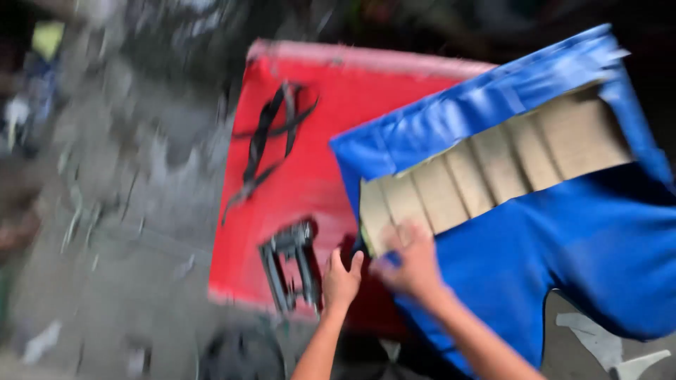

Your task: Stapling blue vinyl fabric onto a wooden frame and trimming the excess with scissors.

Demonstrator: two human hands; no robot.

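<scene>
Head view, pretty blurry: the right hand (412, 262) is pinching the corner of the blue fabric (591, 253) where it wraps over a slatted board (493, 176), probably to keep the cover taut. The left hand (341, 280) lies with fingers spread on the red panel (310, 155), just beside a metal stapler-like tool (290, 266), holding nothing. A black strap (266, 141) lies farther up the panel.

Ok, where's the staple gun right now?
The staple gun lies on the red panel, low and centre in the head view, just left of the left hand.
</scene>
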